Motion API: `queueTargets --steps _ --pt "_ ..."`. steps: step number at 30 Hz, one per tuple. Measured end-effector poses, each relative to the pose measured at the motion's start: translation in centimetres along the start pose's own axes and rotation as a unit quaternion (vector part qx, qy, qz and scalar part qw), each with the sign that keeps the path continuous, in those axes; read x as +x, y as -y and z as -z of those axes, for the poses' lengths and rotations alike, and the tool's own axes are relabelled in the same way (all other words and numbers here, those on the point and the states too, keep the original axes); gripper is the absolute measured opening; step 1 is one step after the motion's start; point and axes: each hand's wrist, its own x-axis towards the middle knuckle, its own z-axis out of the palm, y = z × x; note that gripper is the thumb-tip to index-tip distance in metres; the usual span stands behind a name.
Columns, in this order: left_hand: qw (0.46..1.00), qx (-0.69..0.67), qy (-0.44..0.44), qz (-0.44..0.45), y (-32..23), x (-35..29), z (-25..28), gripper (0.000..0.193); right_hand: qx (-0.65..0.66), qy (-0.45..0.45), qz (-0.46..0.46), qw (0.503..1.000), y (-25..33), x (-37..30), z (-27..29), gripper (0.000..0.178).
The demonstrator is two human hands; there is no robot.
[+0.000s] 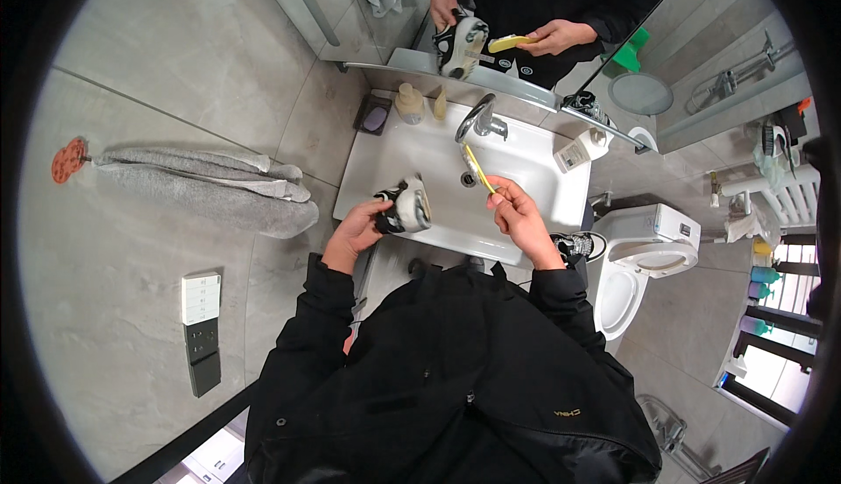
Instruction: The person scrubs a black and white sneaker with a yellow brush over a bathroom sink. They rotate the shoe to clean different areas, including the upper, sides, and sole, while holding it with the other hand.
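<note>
My left hand [357,229] is closed around a black and white sneaker [408,207] above the front left of the white sink [368,164]. Between the fingers of my right hand [519,214] is a thin yellow brush [478,171], seen edge-on. Its far end reaches up to just below the spout of the chrome faucet [481,121]. Shoe and brush are apart. The drain [467,180] shows beside the brush. In the mirror [491,65] the brush has a yellow back and a pale side. Whether water runs from the spout I cannot tell.
Along the sink's back edge are a soap dish [374,118], a beige pump bottle [409,104] and a white bottle [583,150]. Another black and white shoe [574,244] lies right of the sink, near the toilet [644,252]. A grey towel [210,188] hangs at left.
</note>
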Motion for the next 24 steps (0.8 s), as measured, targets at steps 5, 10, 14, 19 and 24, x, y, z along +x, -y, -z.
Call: queueTargets --steps 5,10,14,19,24 --pt "0.984 0.126 -0.081 -0.098 -0.9 -0.5 -3.1 0.032 -0.263 0.010 0.098 0.960 0.1 -0.2 -0.7 0.036" --pt "0.920 0.341 -0.107 -0.158 -3.1 -2.5 -7.4 0.038 -0.418 0.076 0.286 0.859 0.7 -0.6 -2.4 0.041" --pt "0.907 0.364 -0.058 -0.203 -4.4 -4.8 -10.3 0.037 -0.489 0.153 0.316 0.799 1.6 -0.4 -2.8 0.045" --pt "0.790 0.543 -0.107 -0.263 -4.0 -6.9 -12.7 0.039 -0.561 -0.069 0.346 0.749 2.8 1.5 -1.9 0.051" --pt "0.785 0.527 -0.136 -0.296 -3.7 -7.9 -13.0 0.034 -0.526 0.008 0.470 0.708 1.3 1.0 -2.6 0.060"
